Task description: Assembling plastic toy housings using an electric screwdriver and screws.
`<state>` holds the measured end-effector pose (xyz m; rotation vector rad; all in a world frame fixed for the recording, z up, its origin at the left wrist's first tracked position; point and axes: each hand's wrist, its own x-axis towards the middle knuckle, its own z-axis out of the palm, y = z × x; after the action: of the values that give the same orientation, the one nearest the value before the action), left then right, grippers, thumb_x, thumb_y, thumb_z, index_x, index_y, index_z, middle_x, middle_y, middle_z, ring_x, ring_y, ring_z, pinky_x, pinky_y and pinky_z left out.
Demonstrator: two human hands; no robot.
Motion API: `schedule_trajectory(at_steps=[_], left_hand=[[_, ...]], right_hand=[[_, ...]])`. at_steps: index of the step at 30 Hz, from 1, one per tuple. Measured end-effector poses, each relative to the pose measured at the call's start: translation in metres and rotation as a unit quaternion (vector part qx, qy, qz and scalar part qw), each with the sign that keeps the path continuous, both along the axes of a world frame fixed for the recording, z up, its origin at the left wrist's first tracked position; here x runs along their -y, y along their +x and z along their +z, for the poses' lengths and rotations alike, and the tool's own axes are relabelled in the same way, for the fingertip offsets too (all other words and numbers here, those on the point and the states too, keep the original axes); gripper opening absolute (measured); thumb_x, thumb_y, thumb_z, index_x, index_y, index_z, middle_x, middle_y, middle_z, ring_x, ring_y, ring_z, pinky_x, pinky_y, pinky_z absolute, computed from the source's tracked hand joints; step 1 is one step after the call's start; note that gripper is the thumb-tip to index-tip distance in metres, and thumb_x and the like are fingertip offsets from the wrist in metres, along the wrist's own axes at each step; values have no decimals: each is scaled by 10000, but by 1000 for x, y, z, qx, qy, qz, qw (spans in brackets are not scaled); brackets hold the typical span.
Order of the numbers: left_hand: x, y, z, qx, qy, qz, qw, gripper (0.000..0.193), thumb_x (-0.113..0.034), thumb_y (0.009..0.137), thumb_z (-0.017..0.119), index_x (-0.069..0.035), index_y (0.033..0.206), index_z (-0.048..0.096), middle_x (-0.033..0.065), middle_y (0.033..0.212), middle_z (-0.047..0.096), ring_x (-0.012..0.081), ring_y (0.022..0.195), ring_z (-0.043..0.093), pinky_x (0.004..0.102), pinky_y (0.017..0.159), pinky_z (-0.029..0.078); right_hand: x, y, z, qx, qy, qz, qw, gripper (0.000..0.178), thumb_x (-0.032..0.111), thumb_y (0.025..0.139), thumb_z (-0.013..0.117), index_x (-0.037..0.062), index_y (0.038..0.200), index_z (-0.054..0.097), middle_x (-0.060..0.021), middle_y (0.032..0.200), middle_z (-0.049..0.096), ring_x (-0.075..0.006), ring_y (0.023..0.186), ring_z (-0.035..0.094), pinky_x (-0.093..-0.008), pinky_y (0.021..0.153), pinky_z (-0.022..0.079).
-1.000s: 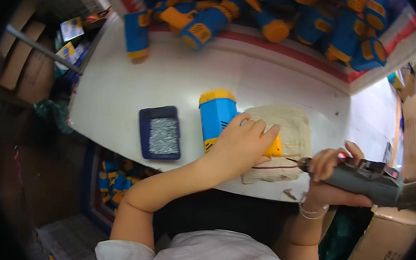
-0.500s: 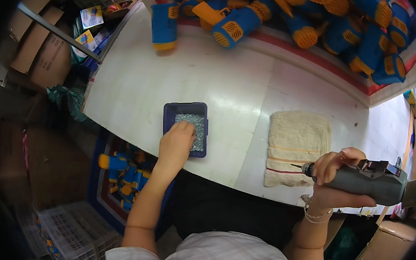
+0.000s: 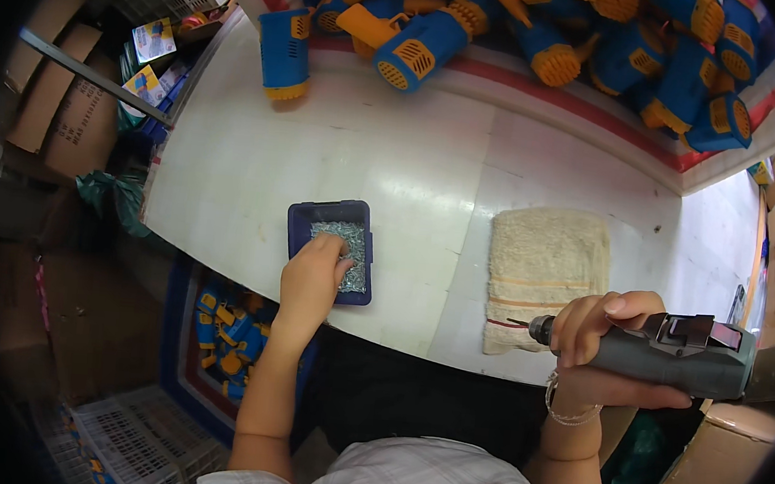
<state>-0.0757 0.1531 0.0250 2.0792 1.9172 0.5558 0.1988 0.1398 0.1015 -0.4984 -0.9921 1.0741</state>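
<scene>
My left hand reaches into a small dark blue tray of small silvery screws. Its fingers are bunched together at the screws, and the fingertips are partly hidden, so what they pinch does not show. Over on the right, my right hand is wrapped around a dark grey electric screwdriver lying nearly level. Its thin bit points left, above the lower part of a folded beige towel on the white table.
Blue and orange plastic toy parts fill a large box at the back. One such part stands apart at its left. Below the table's left edge sits a crate of similar parts. Cardboard boxes flank both sides.
The whole view has shifted slightly. My left hand stays in the tray, its thumb now more visible. The screwdriver has moved a little left and down in my right hand.
</scene>
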Motion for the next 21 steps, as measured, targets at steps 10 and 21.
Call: schedule_trajectory(at_steps=[10, 21], left_hand=[[13, 31, 32, 351, -188, 141, 906, 76, -40, 772, 639, -8, 835, 611, 72, 752, 635, 163, 618, 623, 239, 551, 481], [31, 114, 17, 751, -379, 48, 538, 109, -59, 850, 557, 41, 890, 550, 132, 812, 622, 136, 664, 601, 193, 603, 502]], right_hand=[[5, -8, 11, 11, -10, 43, 999, 814, 805, 675, 361, 30, 905, 451, -15, 509, 460, -130, 381, 464, -244, 356, 411], [2, -1, 25, -42, 52, 56, 996, 701, 741, 722, 413, 57, 870, 442, -28, 499, 459, -148, 380, 475, -264, 368, 427]])
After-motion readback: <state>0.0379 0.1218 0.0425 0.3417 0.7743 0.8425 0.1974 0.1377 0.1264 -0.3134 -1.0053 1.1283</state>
